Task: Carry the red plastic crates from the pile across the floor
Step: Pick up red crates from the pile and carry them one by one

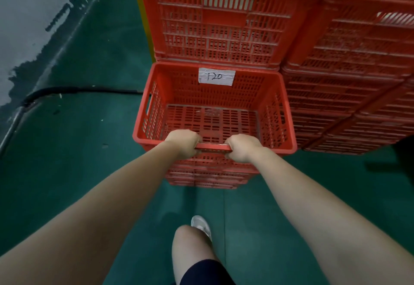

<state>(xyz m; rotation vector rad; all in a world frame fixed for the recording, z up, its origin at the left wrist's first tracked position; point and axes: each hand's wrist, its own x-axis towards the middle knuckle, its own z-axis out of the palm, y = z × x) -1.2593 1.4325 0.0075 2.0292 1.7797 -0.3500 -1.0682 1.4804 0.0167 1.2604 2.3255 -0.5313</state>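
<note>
Fingers of left hand and right hand wrapped on crate near rim; lift straight up off stack below, keep level.

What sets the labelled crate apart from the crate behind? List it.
The left hand and right hand grip the labelled crate by its near rim; the crate behind is untouched. Labelled crate bears a white tag; crate behind shows none and sits higher. Both: red slotted plastic.

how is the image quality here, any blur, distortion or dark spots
Head view: dim, flat light, darkest at the right edge; wide-angle bend bows the stacked crates; the label and the left hand and right hand gripping the open crate look sharp.
</note>
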